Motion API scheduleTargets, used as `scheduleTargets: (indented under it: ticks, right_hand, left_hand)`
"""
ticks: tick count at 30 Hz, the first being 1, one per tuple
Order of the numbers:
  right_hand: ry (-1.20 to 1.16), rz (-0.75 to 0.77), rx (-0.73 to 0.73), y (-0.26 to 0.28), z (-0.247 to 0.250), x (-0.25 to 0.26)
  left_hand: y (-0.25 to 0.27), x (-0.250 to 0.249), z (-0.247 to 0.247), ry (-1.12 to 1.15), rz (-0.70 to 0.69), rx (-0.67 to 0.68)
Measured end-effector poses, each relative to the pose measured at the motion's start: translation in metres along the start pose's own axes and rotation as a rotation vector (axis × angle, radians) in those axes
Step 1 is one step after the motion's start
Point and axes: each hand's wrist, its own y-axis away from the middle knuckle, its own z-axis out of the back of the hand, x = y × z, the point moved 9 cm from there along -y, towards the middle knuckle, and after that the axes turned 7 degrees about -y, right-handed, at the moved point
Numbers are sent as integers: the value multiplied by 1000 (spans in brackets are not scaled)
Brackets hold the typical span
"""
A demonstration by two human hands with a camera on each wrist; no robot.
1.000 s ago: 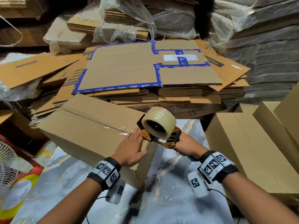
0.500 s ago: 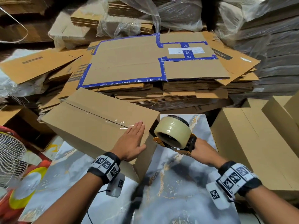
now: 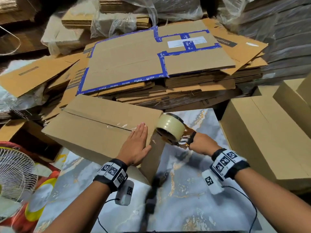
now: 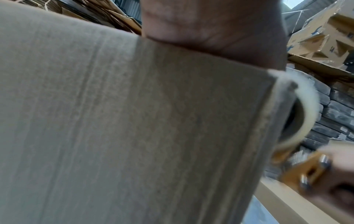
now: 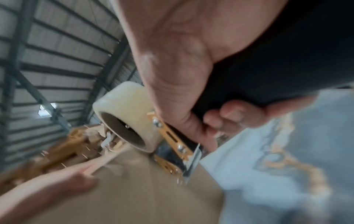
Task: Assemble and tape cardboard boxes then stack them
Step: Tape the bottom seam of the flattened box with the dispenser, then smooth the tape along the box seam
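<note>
Left hand (image 3: 136,145): flat, fingers straight and together, palm pressing on the near corner of the box, at about 11 o'clock from the viewer; it grips nothing.
Right hand (image 3: 200,142): clenched round the handle of the tape dispenser (image 3: 180,140), at about 1 o'clock, just beside the box's near right edge.
Tape roll (image 3: 170,126): clear tape on a cardboard core, riding at the corner where the top meets the end face; a strip appears to run down that end face, though blur makes this hard to confirm.
Box (image 3: 94,126): plain brown carton lying on the marble-patterned floor (image 3: 193,190), at 12 o'clock, top flaps closed with glossy tape along the centre seam.
Handling, box: probably empty, so light and apt to slide on the smooth floor; the walls look stiff at the edges but likely give in mid-panel, so the flat palm near the corner seems the right hold.
Grip for lifting: my guess is both hands on opposite ends, low on the edges, away from the fresh tape.
Handling, dispenser: rigid, with a toothed blade at its front; fingers belong on the handle.
Finished boxes (image 3: 269,140): at 2 o'clock, near.
Flattened cartons (image 3: 151,64): stacked at 12 o'clock, farther off.
</note>
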Motion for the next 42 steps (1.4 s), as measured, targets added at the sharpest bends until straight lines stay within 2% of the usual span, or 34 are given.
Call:
scheduleTargets:
  ticks: [2, 4, 8, 13, 17, 20, 22, 25, 27, 30, 31, 33, 35, 38, 42]
  right_hand:
    - [-5, -28, 42, 6, -9, -22]
    - [-136, -17, 120, 8, -34, -48]
    - [-587, -387, 190, 18, -80, -96]
    - [-1055, -606, 287, 12, -134, -100]
    - [-1255, -616, 298, 3, -153, -99]
    - [-1283, -603, 243, 1, -157, -106]
    - [-1237, -575, 153, -4, -156, -116]
    - [-1101, -498, 62, -25, -164, -147]
    - [-880, -502, -15, -18, -144, -150]
    - [-455, -468, -229, 17, -74, -109]
    - [-454, -407, -336, 28, -52, -85]
    - [-681, -206, -479, 39, -30, -34]
    - [-925, -14, -436, 44, -30, 23]
    - [-1074, 165, -284, 40, -53, 102]
    - [-1153, 195, -144, 28, -99, 154]
  left_hand:
    - [2, 0, 0, 14, 11, 0]
    - [3, 0, 2, 19, 30, 2]
    - [3, -3, 2, 15, 93, 3]
    - [5, -5, -1, 26, 169, -19]
    - [5, -3, -3, 10, 181, -7]
    - [4, -2, -4, 15, 174, -20]
    - [4, -1, -4, 22, 169, -30]
    - [5, -2, -3, 31, 164, -38]
    - [6, -3, -2, 54, 160, -40]
    - [8, -3, 0, 139, 108, -22]
    - [9, -3, 2, 182, 77, -4]
    - [12, 2, 7, 250, 13, 53]
    - [14, 12, 11, 229, -39, 79]
    - [16, 34, 15, 126, -62, 27]
    - [17, 44, 7, 94, -115, -7]
